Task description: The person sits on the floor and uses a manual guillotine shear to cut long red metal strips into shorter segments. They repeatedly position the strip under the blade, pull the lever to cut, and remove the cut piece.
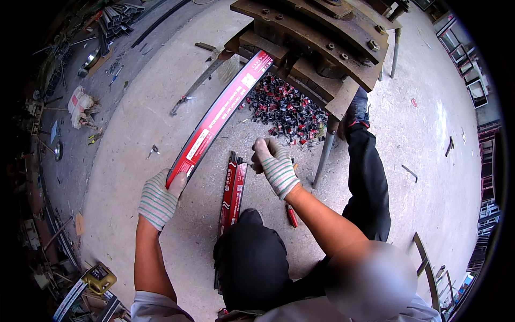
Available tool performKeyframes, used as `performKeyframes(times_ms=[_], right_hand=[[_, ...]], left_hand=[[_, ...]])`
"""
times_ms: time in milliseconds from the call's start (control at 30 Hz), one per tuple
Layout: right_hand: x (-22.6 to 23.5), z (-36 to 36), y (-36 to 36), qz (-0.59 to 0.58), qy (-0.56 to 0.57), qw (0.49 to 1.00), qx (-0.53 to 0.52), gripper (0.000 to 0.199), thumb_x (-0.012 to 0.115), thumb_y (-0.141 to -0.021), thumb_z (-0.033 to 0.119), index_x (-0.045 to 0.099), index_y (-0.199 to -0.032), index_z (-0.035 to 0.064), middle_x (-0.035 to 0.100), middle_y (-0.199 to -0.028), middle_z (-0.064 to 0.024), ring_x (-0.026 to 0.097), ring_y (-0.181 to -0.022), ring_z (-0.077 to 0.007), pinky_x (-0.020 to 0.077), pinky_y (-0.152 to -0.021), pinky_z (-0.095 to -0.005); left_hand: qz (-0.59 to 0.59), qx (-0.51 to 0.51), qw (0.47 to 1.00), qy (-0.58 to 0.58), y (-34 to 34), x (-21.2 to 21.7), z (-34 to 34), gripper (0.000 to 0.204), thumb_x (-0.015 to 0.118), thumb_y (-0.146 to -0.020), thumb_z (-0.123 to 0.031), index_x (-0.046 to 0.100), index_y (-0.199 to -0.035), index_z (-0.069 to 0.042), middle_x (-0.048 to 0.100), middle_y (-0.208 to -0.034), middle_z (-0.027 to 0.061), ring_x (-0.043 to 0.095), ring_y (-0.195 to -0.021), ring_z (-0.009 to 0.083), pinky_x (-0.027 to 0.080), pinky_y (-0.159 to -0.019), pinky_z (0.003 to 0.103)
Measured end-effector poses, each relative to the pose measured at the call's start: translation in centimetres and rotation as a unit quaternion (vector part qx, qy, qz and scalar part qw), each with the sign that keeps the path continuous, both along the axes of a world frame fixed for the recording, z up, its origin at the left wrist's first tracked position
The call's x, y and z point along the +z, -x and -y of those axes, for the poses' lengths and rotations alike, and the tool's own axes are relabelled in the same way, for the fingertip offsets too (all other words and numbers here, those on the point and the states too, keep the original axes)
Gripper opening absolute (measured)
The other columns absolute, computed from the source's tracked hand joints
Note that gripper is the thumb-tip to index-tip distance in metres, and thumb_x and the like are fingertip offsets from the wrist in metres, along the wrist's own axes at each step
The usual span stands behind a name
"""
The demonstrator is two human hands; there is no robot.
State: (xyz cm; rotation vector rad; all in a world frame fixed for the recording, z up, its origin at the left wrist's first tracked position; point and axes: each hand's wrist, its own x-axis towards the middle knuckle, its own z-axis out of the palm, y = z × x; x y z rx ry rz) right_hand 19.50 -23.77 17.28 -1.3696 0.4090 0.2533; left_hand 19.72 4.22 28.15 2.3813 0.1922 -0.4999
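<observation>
My left hand [160,197], in a white glove with green stripes, grips the near end of a long metal profile [217,115] with a red printed film on its face. The profile slants away from me, and its far end meets the rusty steel machine [316,45]. My right hand [274,166], gloved the same way, hovers apart from the profile. Its fingers are curled in; whatever they may hold is hidden. Below and between my hands, several more red-filmed profiles [230,188] lie beside my knee.
Under the machine is a heap of small black and red offcuts [287,110]. A metal leg [324,153] of the machine stands to its near side. A red-handled tool [291,216] lies on the floor by my right forearm. A yellow case [100,278] sits at lower left.
</observation>
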Motion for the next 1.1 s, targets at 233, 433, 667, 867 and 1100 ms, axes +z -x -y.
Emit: performKeyframes(times_ms=[233,433,667,867,1100], right_hand=[[-0.3,0.4,1.3,-0.013,0.009,1.0,0.005,0.04,0.055,-0.11,0.043,0.062,-0.105,0.0045,0.064,-0.077,-0.0045,0.061,-0.063,-0.0126,0.0508,-0.059,-0.0292],[1.3,1.0,2.0,-0.018,0.034,0.999,0.003,0.037,0.055,-0.11,0.039,0.062,-0.105,0.0039,0.065,-0.078,-0.0047,0.061,-0.062,-0.0127,0.0516,-0.058,-0.0288],[8.5,6.3,2.6,0.106,0.09,0.989,-0.052,0.028,0.06,-0.109,0.032,0.064,-0.105,0.004,0.063,-0.081,-0.0014,0.06,-0.068,-0.0101,0.0522,-0.063,-0.0278],[21.6,16.3,-0.1,0.308,0.203,0.919,-0.139,0.024,0.063,-0.107,0.027,0.068,-0.103,0.0046,0.062,-0.08,0.0018,0.057,-0.069,-0.0075,0.0479,-0.063,-0.0249],[44.8,25.2,-8.1,0.502,0.306,0.781,-0.211,0.049,0.072,-0.1,0.044,0.069,-0.114,-0.0028,0.071,-0.101,-0.0063,0.065,-0.09,-0.012,0.0522,-0.085,-0.0304]], left_hand=[[-0.009,-0.004,1.0,0.012,-1.5,0.6,1.3,0.049,0.065,-0.104,-0.043,0.072,-0.109,0.005,0.064,-0.068,0.0089,0.061,-0.057,0.0172,0.051,-0.057,0.035],[-0.03,0.005,0.999,0.043,-1.9,0.2,1.3,0.05,0.066,-0.104,-0.043,0.072,-0.111,0.006,0.065,-0.072,0.0111,0.062,-0.059,0.0184,0.052,-0.058,0.035],[0.005,-0.025,0.998,0.052,-2.1,-0.5,0.9,0.047,0.066,-0.102,-0.041,0.074,-0.112,0.004,0.074,-0.086,0.0208,0.07,-0.074,0.0309,0.055,-0.074,0.042],[0.045,-0.062,0.997,-0.006,-2.3,-1.7,0.4,0.053,0.064,-0.099,-0.049,0.076,-0.106,0.002,0.072,-0.085,0.026,0.07,-0.077,0.0378,0.054,-0.076,0.045],[0.023,-0.058,0.998,-0.017,-2.7,-2.1,0.4,0.054,0.062,-0.099,-0.05,0.074,-0.111,0.002,0.074,-0.089,0.0257,0.072,-0.082,0.0392,0.055,-0.078,0.046]])
